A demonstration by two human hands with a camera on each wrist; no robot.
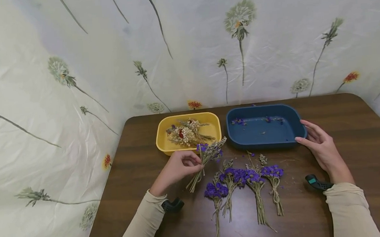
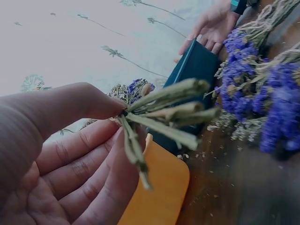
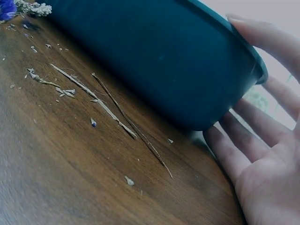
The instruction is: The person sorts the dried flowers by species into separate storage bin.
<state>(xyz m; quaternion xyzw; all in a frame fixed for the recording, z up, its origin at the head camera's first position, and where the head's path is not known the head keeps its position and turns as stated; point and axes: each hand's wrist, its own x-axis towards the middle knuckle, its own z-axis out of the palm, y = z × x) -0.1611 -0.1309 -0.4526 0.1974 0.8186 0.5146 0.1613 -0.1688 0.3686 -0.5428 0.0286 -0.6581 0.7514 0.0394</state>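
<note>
My left hand pinches a small bunch of dried flowers by its stems, in front of the yellow tray. In the left wrist view the cut stem ends point toward the camera, between thumb and fingertips. Purple blossoms and pale grey spikes form its head. At the right end of the blue tray, my right hand holds the rim, thumb at the front corner and fingers round the outer wall. Inside the blue tray lie loose purple bits.
Several tied purple bunches lie in a row on the brown table, stems toward me. Cream and red dried bunches fill part of the yellow tray. Stray stems and crumbs litter the wood. A flower-printed sheet hangs behind.
</note>
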